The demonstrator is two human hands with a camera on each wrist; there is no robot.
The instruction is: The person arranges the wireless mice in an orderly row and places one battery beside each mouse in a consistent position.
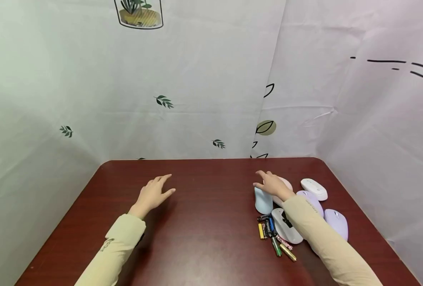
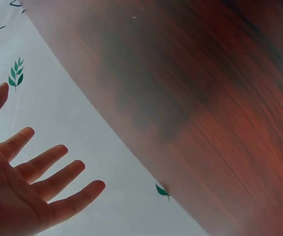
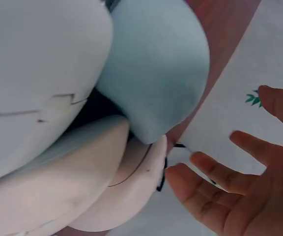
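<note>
My left hand (image 1: 151, 194) hovers over the left half of the table with fingers spread and nothing in them; the left wrist view shows its bare palm. At the right, my right hand (image 1: 273, 185) is held above a light blue computer mouse (image 1: 263, 201) and a pink mouse (image 1: 286, 182), which it partly hides. In the right wrist view its loosely bent fingers hold nothing and stand apart from the light blue mouse. Nearer me lie a grey-white mouse (image 1: 286, 234) and several loose batteries (image 1: 276, 246) of mixed colours, heaped beside it.
Two lilac mice (image 1: 336, 223) and a white mouse (image 1: 314, 188) lie toward the right edge, beyond my right forearm, which covers part of the cluster. The dark red wooden table (image 1: 204, 222) meets a white printed cloth (image 1: 197, 79) at the back and sides.
</note>
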